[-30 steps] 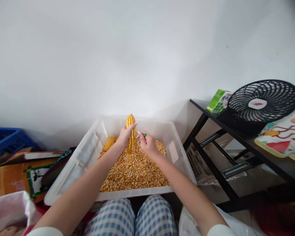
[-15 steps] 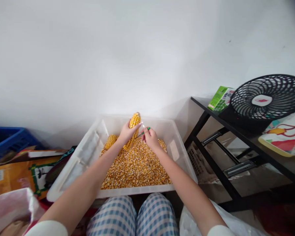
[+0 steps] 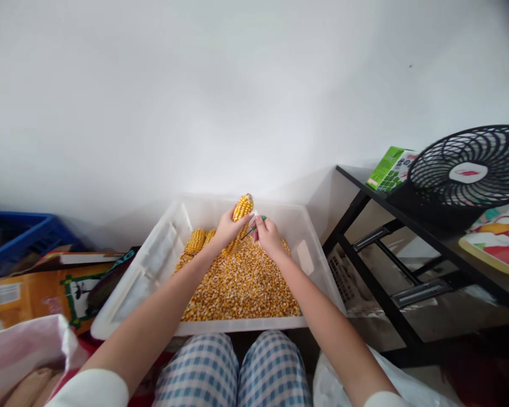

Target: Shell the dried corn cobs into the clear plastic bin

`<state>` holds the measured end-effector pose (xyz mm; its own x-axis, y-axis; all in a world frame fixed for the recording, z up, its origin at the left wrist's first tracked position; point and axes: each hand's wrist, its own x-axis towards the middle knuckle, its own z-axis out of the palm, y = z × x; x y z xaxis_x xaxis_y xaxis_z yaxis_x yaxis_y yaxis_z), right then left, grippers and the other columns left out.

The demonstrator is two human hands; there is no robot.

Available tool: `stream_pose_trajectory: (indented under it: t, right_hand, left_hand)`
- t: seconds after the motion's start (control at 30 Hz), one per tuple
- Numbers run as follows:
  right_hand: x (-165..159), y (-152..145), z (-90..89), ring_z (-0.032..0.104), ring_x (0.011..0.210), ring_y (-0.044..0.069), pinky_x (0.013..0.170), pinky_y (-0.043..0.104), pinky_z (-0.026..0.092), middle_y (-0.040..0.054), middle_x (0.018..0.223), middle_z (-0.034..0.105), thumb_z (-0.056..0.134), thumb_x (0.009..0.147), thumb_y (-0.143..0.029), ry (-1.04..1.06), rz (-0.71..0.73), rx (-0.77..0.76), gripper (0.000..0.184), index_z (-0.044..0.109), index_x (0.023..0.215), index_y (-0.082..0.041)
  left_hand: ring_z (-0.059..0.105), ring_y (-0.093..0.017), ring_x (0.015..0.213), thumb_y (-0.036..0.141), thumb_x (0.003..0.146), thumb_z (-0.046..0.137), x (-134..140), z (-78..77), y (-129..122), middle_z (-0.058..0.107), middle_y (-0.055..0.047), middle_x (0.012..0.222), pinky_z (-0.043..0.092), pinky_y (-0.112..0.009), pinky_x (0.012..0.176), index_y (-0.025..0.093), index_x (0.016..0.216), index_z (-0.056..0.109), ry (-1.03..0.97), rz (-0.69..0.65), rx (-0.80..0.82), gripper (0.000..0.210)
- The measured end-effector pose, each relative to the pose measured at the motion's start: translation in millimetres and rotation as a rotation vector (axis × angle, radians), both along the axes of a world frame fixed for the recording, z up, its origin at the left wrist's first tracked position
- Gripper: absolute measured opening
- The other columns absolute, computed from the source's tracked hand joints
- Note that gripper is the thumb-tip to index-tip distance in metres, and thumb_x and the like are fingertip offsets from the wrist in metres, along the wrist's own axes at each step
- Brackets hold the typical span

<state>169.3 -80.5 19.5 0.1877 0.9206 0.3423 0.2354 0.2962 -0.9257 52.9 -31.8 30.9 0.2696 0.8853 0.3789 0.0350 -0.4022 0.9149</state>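
Observation:
My left hand [image 3: 229,227] is wrapped round a yellow corn cob [image 3: 243,207] that stands tilted, its tip up, over the plastic bin. In the fingers of my right hand [image 3: 268,237] is a thin screwdriver [image 3: 249,230] with a green handle; its dark shaft points down and left toward the cob's side. Whether the tip touches the kernels is too small to tell. Below both hands lies a heap of loose corn kernels [image 3: 241,291]. More whole cobs [image 3: 195,241] rest on the heap at its back left, partly behind my left forearm.
A translucent bin [image 3: 246,324] holds the corn, close to the white wall. On the right, a black folding table [image 3: 432,229] carries a fan [image 3: 469,169] and a green box [image 3: 390,168]. To the left are a blue crate [image 3: 29,234] and an orange bag [image 3: 34,297].
The view has turned slightly left, so everything sits a little farther right. Both hands keep their hold on the cob and the screwdriver, and more of the resting cobs shows.

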Motion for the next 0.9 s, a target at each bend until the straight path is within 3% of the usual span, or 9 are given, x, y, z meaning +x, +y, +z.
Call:
stream_pose_trajectory:
  t: [0.3,0.47,0.6,0.77,0.9]
  right_hand:
    - [-8.0,2.7,-24.3,0.042,0.038,0.009,0.041,0.020,0.032,-0.0048,0.042,0.043,0.033,0.083,-0.052,-0.155,-0.009,-0.030,0.041,0.049,0.064,-0.019]
    - [-9.6,-2.3,-11.7,0.042,0.036,0.008,0.039,0.019,0.033,-0.0055,0.043,0.044,0.032,0.084,-0.051,0.067,-0.040,0.064,0.039,0.049,0.070,-0.019]
    - [-9.4,-5.6,-2.0,0.043,0.037,0.007,0.038,0.018,0.033,-0.0049,0.047,0.048,0.035,0.083,-0.051,0.204,-0.026,0.128,0.036,0.048,0.074,-0.018]
    - [-12.2,-6.1,-4.6,0.045,0.040,0.007,0.041,0.018,0.036,-0.0036,0.051,0.051,0.036,0.083,-0.048,0.191,0.031,0.120,0.034,0.049,0.076,-0.018]
    - [-12.2,-6.2,-6.0,0.044,0.039,0.007,0.039,0.018,0.035,-0.0037,0.050,0.050,0.035,0.084,-0.047,0.159,0.043,0.107,0.034,0.049,0.075,-0.018]
  left_hand:
    - [0.054,-0.015,0.068,0.047,0.066,0.059,-5.4,-1.7,7.1,0.058,-0.001,0.075,0.042,-0.024,0.062,0.016,0.094,0.056,-0.058,0.137,0.080,0.041]
    - [0.054,-0.014,0.051,0.056,0.069,0.052,-9.6,-7.7,18.4,0.054,-0.001,0.059,0.043,-0.026,0.050,0.017,0.088,0.052,-0.264,0.126,-0.176,0.044]
    - [0.056,-0.016,0.048,0.062,0.069,0.047,-10.5,-11.3,24.9,0.055,-0.002,0.056,0.044,-0.028,0.049,0.016,0.085,0.051,-0.398,0.071,-0.346,0.049]
    - [0.056,-0.015,0.047,0.062,0.066,0.050,-9.6,-7.6,21.6,0.055,-0.002,0.055,0.044,-0.027,0.046,0.016,0.083,0.050,-0.411,0.042,-0.415,0.049]
    - [0.055,-0.016,0.046,0.059,0.066,0.053,-7.6,-3.5,15.5,0.055,-0.002,0.054,0.044,-0.027,0.044,0.017,0.079,0.051,-0.386,0.044,-0.379,0.045]
